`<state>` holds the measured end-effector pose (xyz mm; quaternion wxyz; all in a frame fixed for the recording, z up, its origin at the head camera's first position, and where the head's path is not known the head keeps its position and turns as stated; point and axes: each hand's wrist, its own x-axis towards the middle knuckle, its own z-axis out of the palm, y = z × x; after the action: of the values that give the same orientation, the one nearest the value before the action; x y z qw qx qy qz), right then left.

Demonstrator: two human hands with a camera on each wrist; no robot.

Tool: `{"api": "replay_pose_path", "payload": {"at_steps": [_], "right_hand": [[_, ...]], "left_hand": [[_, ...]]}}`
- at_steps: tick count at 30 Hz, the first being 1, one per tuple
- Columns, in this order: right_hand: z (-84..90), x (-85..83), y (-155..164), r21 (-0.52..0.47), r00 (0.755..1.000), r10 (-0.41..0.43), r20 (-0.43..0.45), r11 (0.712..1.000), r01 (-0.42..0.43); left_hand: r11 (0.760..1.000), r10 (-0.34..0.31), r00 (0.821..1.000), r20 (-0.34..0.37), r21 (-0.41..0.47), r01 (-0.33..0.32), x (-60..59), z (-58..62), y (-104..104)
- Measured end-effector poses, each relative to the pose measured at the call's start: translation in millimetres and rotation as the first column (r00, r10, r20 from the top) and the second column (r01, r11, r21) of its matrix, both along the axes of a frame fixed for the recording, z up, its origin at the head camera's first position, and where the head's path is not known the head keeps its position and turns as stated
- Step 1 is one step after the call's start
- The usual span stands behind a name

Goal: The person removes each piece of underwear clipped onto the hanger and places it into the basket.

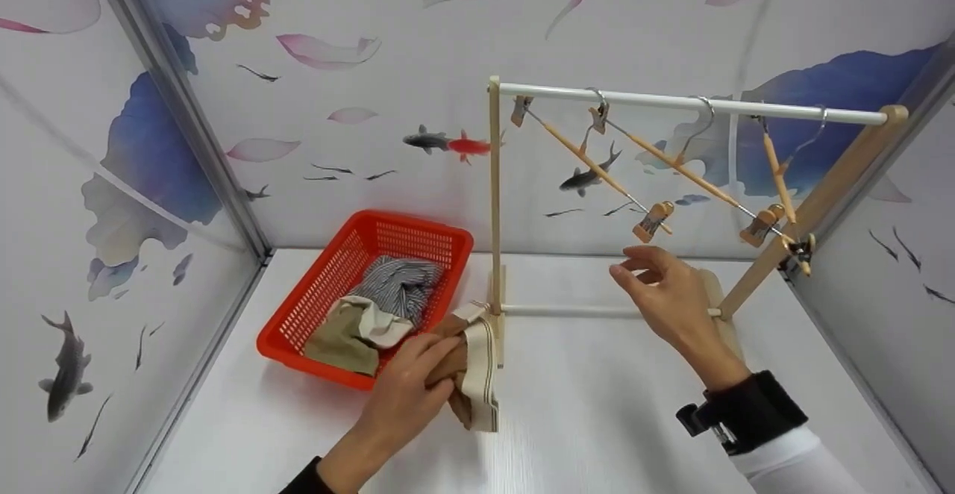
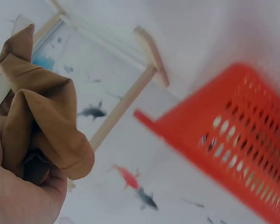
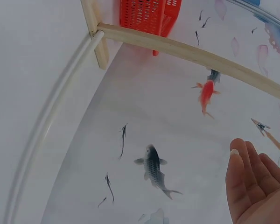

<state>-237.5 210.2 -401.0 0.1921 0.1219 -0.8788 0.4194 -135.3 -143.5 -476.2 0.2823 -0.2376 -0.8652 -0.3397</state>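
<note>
Our left hand (image 1: pixel 406 393) grips a brown cloth (image 1: pixel 466 363) low on the table beside the rack's post. Our right hand (image 1: pixel 664 292) is loose and empty, near a hanger clip (image 1: pixel 652 221). The cloth could slip from the clip. The red basket (image 1: pixel 298 307) holds striped and beige clothes.

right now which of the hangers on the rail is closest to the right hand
The leftmost hanger: its lower clip hangs just above the right hand. The other two hang further right.

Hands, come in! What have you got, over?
Left hand grips brown garment beside red basket. Right hand open, empty, below a clip hanger. Nothing between.
</note>
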Motion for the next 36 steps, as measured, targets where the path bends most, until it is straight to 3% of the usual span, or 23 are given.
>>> {"api": "replay_pose_path", "payload": {"at_steps": [5, 10, 15, 19, 22, 25, 29, 36], "right_hand": [[-9.4, 4.7, 1.4, 0.043, 0.999, 0.023, -0.035, 0.999, -0.021], [-13.4, 10.7, 1.8, 0.116, 0.996, 0.049, -0.069, 0.992, -0.041], [-15.5, 18.9, 4.7, 0.158, 0.997, 0.065, -0.046, 0.986, -0.057], [-19.5, 25.9, 8.6, 0.210, 0.995, 0.066, -0.072, 0.976, -0.050], [-22.9, 30.1, 12.3, 0.258, 0.990, 0.065, -0.123, 0.966, -0.031], [-26.2, 34.2, 15.9, 0.289, 0.985, 0.063, -0.160, 0.957, -0.014], [-30.0, 38.4, 19.6, 0.303, 0.981, 0.066, -0.182, 0.953, -0.008], [-36.5, 42.3, 23.0, 0.313, 0.977, 0.072, -0.201, 0.950, -0.006]], "left_hand": [[0.997, 0.054, 0.998, -0.044, 0.049, -0.052, -10.9, 23.5, -18.2], [0.988, 0.153, 0.988, -0.029, 0.041, -0.152, -23.5, 34.9, -39.1], [0.965, 0.241, 0.966, 0.095, 0.079, -0.248, -40.4, 40.4, -56.7], [0.935, 0.295, 0.924, 0.242, 0.125, -0.332, -55.6, 44.4, -67.3], [0.911, 0.328, 0.887, 0.324, 0.141, -0.388, -66.2, 44.7, -74.3], [0.892, 0.341, 0.864, 0.370, 0.162, -0.422, -74.5, 42.2, -81.5], [0.879, 0.367, 0.852, 0.373, 0.162, -0.449, -83.2, 36.4, -91.9], [0.885, 0.417, 0.827, 0.377, 0.037, -0.463, -87.6, 22.0, -106.1]]}}
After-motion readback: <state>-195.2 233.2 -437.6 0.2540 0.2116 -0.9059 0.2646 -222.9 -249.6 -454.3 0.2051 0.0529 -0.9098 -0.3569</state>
